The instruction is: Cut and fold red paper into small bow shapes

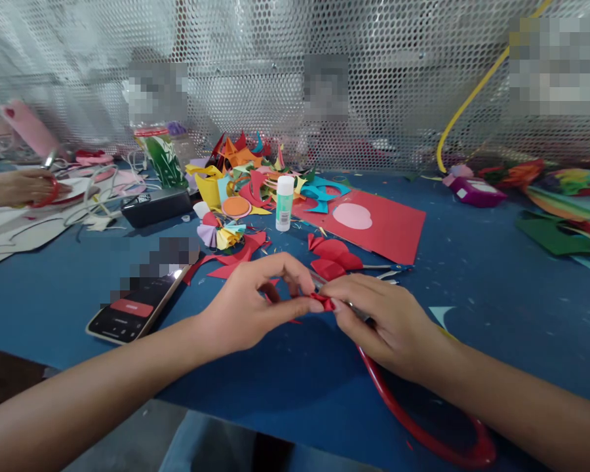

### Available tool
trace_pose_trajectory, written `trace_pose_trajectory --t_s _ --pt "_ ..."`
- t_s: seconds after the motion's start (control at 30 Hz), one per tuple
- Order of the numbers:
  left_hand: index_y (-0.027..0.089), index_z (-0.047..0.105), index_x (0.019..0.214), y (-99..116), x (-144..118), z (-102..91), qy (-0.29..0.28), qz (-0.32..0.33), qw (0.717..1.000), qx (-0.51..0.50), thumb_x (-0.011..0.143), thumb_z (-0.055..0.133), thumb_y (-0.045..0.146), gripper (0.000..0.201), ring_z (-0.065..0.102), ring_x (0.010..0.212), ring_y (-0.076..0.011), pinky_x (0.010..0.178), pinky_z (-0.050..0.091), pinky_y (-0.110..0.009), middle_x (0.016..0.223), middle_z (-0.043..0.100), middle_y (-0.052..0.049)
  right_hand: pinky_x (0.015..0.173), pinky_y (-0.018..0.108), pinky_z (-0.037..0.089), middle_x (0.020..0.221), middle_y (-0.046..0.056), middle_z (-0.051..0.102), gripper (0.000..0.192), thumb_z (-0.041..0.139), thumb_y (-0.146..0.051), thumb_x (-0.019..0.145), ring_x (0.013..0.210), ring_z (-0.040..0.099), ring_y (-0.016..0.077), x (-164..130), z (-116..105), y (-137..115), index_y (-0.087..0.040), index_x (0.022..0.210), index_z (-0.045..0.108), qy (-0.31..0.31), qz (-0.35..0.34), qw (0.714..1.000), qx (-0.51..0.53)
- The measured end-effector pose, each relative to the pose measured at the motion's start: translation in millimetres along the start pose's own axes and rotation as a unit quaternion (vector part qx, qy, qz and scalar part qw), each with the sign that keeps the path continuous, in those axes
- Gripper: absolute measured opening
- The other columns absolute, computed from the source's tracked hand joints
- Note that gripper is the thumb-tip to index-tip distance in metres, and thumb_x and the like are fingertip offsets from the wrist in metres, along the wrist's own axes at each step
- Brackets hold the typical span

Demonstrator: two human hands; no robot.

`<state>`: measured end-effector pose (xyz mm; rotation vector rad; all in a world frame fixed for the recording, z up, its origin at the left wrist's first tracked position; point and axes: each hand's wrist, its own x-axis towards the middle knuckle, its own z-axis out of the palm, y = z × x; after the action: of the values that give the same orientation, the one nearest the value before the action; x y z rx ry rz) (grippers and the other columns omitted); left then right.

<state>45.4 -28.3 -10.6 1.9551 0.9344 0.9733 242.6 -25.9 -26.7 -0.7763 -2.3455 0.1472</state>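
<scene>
Lying on the blue table (290,373), the red cutouts (338,250) look already cut. At 6 o'clock from them, the left hand (253,298) and right hand (388,314), grips pinched closed, hold 1 small red paper piece (328,302), its shaping seemingly unfinished.

left forearm (103,383) in from near left, right forearm (511,383) from near right, both bare. left hand (246,305): index arched above thumb, tips close. right hand (396,321): fingers bent, pinching with thumb. hands nearly meet mid-scene.
</scene>
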Motion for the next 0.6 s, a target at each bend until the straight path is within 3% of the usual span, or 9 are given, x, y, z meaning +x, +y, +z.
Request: trace_pose_trajectory --t_s 0.1,0.23,0.37,0.6 --pt "0.016 0.064 0.073 0.6 1.5 -0.9 -0.032 0.073 0.997 0.012 0.078 0.062 0.014 0.005 0.061 0.071 -0.0088 0.058 0.048 -0.017 0.079 0.066 -0.002 0.060 0.026 0.048 0.076 0.004 0.068 0.020 0.038 -0.015 0.085 0.068 0.063 0.0152 0.0 -0.3 -0.4 -0.018 0.085 0.058 -0.019 0.007 1.000 0.017" --pt "0.015 0.068 0.081 1.6 2.0 -0.4 -0.003 0.135 0.989 0.053 0.076 0.063 0.011 0.009 0.062 0.072 -0.0101 0.060 0.050 -0.018 0.084 0.067 -0.005 0.060 0.024 0.048 0.081 0.005 0.069 0.019 0.040 -0.013 0.084 0.071 0.064 0.0143 1.3 -0.6 -0.8 -0.018 0.085 0.058 -0.010 0.020 0.999 0.029" --pt "0.015 0.069 0.085 1.5 1.0 0.5 0.008 0.117 0.991 0.058 0.076 0.061 0.010 0.013 0.062 0.070 -0.0095 0.051 0.048 -0.015 0.087 0.067 -0.006 0.059 0.023 0.047 0.083 0.005 0.070 0.019 0.040 -0.012 0.083 0.072 0.064 0.0138 1.8 -0.3 -0.3 -0.018 0.084 0.058 -0.003 0.029 0.999 0.031" --pt "0.015 0.064 0.080 -3.2 1.3 -0.5 -0.035 0.036 0.999 -0.012 0.076 0.064 0.018 0.005 0.060 0.066 -0.0077 0.048 0.049 -0.013 0.083 0.062 -0.003 0.062 0.026 0.047 0.079 0.005 0.068 0.021 0.038 -0.013 0.085 0.069 0.063 0.0152 1.9 0.2 1.2 -0.019 0.083 0.058 -0.026 0.003 1.000 0.014"
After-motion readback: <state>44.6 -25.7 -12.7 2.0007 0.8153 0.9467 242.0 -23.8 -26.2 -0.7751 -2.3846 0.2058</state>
